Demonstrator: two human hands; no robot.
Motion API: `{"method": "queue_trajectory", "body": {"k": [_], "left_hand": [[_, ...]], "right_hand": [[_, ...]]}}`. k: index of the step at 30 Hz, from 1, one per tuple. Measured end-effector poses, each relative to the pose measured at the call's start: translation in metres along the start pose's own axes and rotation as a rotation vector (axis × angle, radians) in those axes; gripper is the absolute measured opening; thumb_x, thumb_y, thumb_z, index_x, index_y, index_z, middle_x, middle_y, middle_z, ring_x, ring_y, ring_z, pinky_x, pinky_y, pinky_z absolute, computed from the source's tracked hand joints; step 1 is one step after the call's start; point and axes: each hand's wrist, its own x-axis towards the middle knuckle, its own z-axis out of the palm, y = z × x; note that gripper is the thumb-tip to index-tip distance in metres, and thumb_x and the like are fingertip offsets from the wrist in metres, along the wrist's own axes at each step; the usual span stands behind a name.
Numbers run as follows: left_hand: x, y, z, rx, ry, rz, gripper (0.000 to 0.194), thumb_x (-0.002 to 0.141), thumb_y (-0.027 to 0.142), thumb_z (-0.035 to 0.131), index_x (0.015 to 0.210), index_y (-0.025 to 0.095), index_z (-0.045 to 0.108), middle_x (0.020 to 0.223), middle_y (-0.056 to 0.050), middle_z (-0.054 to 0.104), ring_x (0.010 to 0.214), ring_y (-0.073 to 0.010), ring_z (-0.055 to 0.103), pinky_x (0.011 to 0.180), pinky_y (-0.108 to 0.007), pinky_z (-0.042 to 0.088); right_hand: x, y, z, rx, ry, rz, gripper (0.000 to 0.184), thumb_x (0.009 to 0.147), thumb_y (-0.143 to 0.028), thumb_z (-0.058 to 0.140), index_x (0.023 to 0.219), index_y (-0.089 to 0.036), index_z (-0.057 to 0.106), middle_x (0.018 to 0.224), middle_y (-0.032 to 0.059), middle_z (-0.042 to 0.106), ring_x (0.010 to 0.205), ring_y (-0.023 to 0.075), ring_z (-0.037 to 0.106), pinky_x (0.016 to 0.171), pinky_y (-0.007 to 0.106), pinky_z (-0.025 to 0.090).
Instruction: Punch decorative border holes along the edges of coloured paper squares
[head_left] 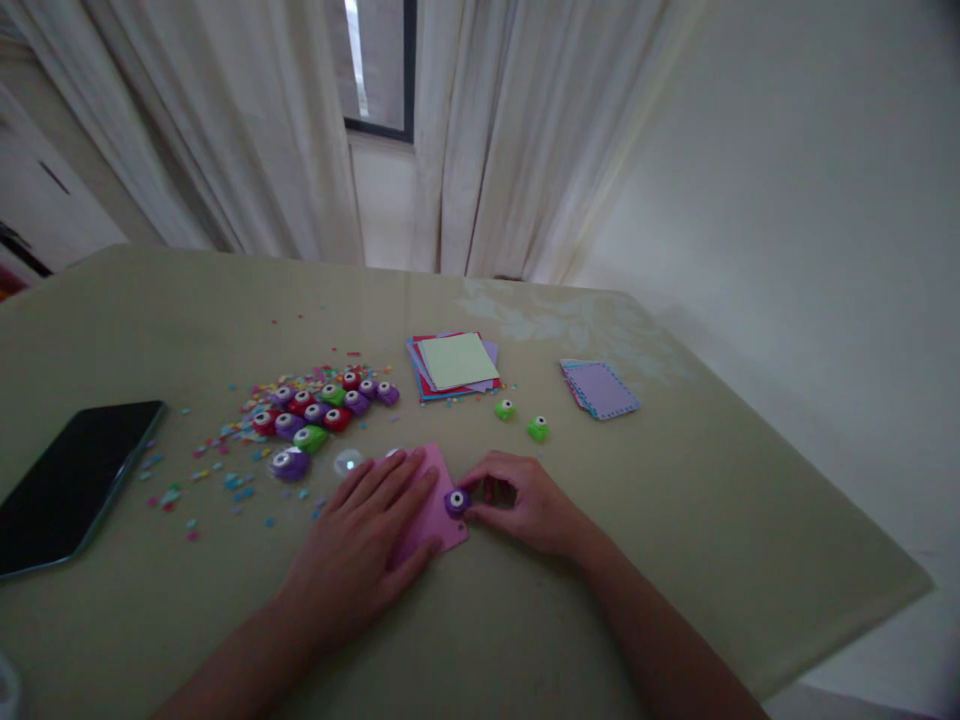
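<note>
My left hand (pixel 367 530) lies flat, fingers stretched out, over a pink sheet of card (pixel 429 515) and presses it to the table. At the sheet's right edge is a small purple craft punch (pixel 457 502) with a white, eye-like button. My right hand (pixel 529 500) pinches this punch between thumb and fingers. A small dark mark shows near the sheet's lower right corner. Just beyond my left fingers lies a clear round piece (pixel 347 461), partly beside the sheet. A larger purple punch (pixel 290 463) sits left of it.
Several red, purple and green punches (pixel 315 412) cluster at the left among scattered paper confetti (pixel 238 487). Two green punches (pixel 538 428) stand right of centre. Behind are a stack of coloured paper (pixel 457 360) and edge-patterned cards (pixel 602 389). A black tablet (pixel 75 480) lies far left.
</note>
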Motion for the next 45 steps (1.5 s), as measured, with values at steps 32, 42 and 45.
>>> {"method": "queue_trajectory", "body": {"k": [32,42,45], "left_hand": [[0.05,0.042,-0.033,-0.321,0.243,0.019,0.049,0.112,0.032,0.045,0.16,0.027,0.048,0.168,-0.01,0.051,0.155,-0.0269,0.048,0.131,-0.051,0.034],[0.055,0.014,-0.037,-0.408,0.066,-0.057,0.038,0.109,0.036,0.051,0.14,0.025,0.07,0.146,-0.008,0.073,0.137,-0.0283,0.066,0.122,-0.052,0.048],[0.024,-0.008,-0.031,-0.267,-0.04,-0.039,0.051,0.104,0.045,0.062,0.153,0.03,0.061,0.16,-0.006,0.061,0.146,-0.0311,0.059,0.126,-0.057,0.042]], "right_hand": [[-0.003,0.005,0.002,-0.146,0.015,-0.332,0.021,0.098,-0.027,0.076,0.118,-0.023,0.083,0.123,0.0097,0.072,0.11,0.0215,0.071,0.101,0.033,0.056],[-0.001,0.003,0.005,-0.143,0.001,-0.362,0.026,0.097,-0.014,0.071,0.12,-0.021,0.082,0.119,0.0095,0.079,0.11,0.0201,0.074,0.101,0.03,0.056],[-0.001,0.0,0.004,-0.131,0.005,-0.333,0.028,0.099,-0.017,0.072,0.125,-0.022,0.081,0.119,0.0089,0.08,0.109,0.0198,0.074,0.102,0.031,0.056]]}}
